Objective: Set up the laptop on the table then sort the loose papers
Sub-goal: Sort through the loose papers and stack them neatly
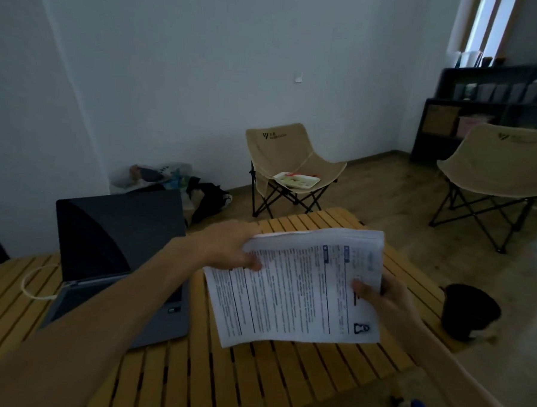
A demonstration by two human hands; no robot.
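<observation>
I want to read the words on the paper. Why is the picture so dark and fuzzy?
Head view: the room is dim, with bright light only from the window at top right; the papers look smeared by blur, so the print is unreadable; the wide lens bends the table edges.

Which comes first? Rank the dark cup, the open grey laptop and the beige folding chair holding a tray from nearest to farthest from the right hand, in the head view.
1. Dark cup: on the slatted table, just right of the right hand.
2. Open grey laptop: across the table, on the left.
3. Beige folding chair holding a tray: on the floor beyond the table, by the wall.
</observation>
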